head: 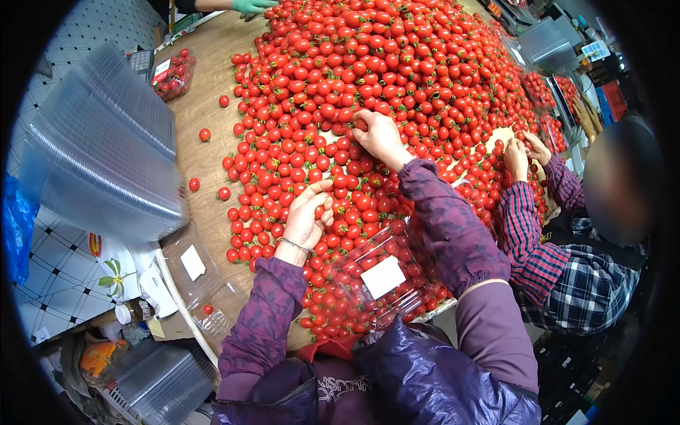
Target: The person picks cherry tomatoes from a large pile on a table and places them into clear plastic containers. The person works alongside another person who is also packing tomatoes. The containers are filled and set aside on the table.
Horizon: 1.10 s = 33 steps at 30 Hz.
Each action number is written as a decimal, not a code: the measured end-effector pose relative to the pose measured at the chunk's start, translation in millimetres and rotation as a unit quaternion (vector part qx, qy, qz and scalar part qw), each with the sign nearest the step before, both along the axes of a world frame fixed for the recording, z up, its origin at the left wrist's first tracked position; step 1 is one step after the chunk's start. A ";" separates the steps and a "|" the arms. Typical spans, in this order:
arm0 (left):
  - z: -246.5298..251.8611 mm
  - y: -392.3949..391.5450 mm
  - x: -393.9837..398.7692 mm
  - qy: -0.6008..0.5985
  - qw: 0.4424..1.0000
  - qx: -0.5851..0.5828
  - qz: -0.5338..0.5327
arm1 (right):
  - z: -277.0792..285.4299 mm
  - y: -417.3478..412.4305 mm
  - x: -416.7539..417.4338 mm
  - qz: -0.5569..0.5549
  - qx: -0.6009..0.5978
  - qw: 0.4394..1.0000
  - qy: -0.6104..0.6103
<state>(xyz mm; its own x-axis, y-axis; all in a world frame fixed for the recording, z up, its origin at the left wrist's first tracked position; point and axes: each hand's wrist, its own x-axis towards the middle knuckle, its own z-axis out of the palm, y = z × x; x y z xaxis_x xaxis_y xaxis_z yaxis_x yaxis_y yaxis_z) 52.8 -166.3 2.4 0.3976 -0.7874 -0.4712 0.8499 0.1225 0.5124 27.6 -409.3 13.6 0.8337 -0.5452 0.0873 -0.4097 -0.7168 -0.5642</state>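
A large heap of red cherry tomatoes (366,64) with green calyxes spreads over the wooden table (207,103) before me. My left hand (304,219) is curled around a cherry tomato (319,212), above the near left part of the spread. Farther forward, my right hand (378,136) pinches another cherry tomato (362,125) between thumb and fingers at the foot of the heap. Close to my body lies a clear plastic clamshell box (350,260) with a white label (383,277). Tomatoes show through its plastic; my right forearm covers its right side.
Tall stacked clear clamshells (106,143) stand at left, near a filled clamshell (174,74) and an open one (188,255). At right, a co-worker's hands (518,156) handle tomatoes. A green-gloved hand (252,6) reaches in at the far edge. More stacked containers (159,380) sit lower left.
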 end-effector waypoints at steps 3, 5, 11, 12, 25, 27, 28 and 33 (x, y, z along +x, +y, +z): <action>15.3 -6.0 0.4 0.032 0.999 -0.026 0.006 | 37.1 20.0 -20.4 0.010 0.170 0.985 -0.002; 15.5 -7.2 1.1 0.110 0.987 -0.113 0.025 | 47.6 38.5 -31.0 0.127 0.233 0.964 -0.022; -5.5 6.0 0.0 0.150 0.978 -0.139 0.026 | 37.3 16.1 -10.1 0.107 0.194 0.975 -0.014; -0.9 3.4 -3.4 0.121 0.989 -0.082 0.038 | 24.8 3.5 -4.9 0.049 0.126 0.991 -0.001; 3.2 5.4 -0.8 0.192 0.971 -0.125 0.067 | -14.7 -0.2 27.3 -0.003 -0.076 0.997 -0.001; 7.6 4.6 -0.7 0.195 0.971 -0.111 0.080 | -14.9 -7.8 20.4 -0.016 -0.026 0.997 -0.065; 7.0 6.3 -0.2 0.196 0.971 -0.111 0.083 | -0.9 -3.6 16.5 -0.021 0.066 0.997 -0.038; -13.4 8.7 -0.1 0.194 0.968 -0.135 0.087 | 45.3 30.2 -16.1 0.086 0.300 0.950 -0.031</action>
